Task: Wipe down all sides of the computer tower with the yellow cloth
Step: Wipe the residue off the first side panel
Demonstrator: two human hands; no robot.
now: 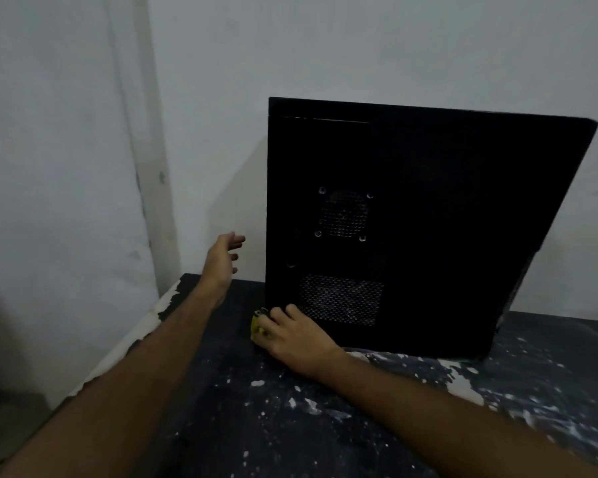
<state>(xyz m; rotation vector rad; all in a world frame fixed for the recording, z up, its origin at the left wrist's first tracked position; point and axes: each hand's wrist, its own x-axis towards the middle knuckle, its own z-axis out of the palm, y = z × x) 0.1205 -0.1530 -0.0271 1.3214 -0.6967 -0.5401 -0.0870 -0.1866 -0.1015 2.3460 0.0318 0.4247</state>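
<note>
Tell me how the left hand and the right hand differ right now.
The left hand is raised off the table, fingers loosely extended and holding nothing; the right hand is low, at the table. The right hand grips the yellow cloth at the lower left corner of the computer tower; the left hand hangs apart from the tower. Both are bare.

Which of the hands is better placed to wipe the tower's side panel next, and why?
Right. The right hand already grips the cloth at the tower's lower corner. The left hand hangs open beside the tower, holding nothing.
</note>
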